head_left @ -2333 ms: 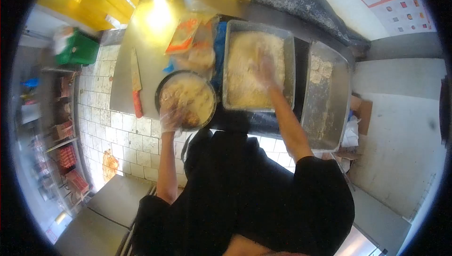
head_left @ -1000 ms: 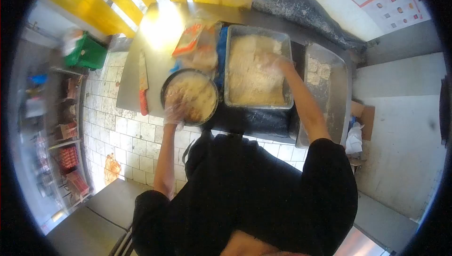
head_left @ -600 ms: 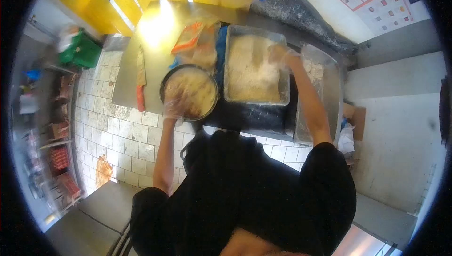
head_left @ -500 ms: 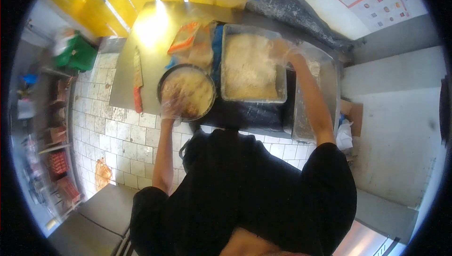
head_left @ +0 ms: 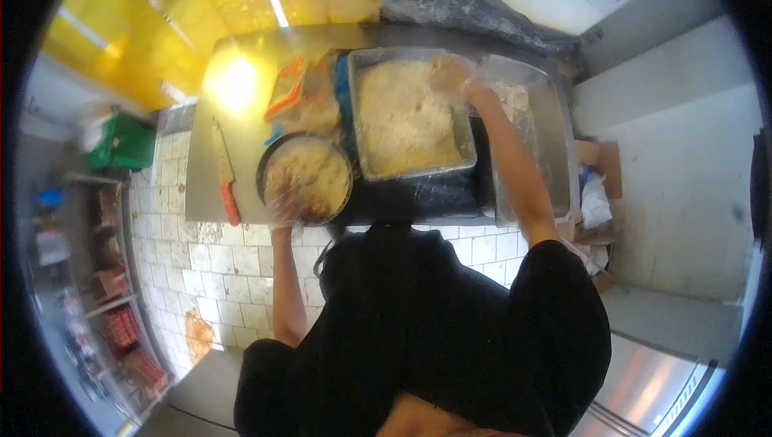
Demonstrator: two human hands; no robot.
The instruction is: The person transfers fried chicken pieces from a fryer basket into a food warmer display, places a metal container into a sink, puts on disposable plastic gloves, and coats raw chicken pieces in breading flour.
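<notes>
My left hand [head_left: 283,197], in a clear plastic glove, reaches over the near left rim of a round dark pan [head_left: 344,205]. Pale, lumpy wet mixture [head_left: 315,162] fills the pan, with a browner piece [head_left: 316,205] beside my fingers. Blur and the glove hide whether those fingers grip anything. Over the far right corner of a clear rectangular tub [head_left: 418,172] is my right hand [head_left: 452,75], also gloved. Pale flour or crumbs [head_left: 402,115] fill that tub. Motion smears the right fingers, so their grip is unclear.
A knife with a red handle [head_left: 230,204] lies left of the pan on the metal table [head_left: 205,127]. Behind the pan is an orange-and-clear plastic bag [head_left: 301,99]. Another clear tub [head_left: 555,139] stands at the right, under my right forearm. Shelves and a green crate [head_left: 122,141] are at left.
The camera view has shifted, so the table's contents appear further left. My left hand stays at the pan and my right hand stays at the flour tub's far right corner.
</notes>
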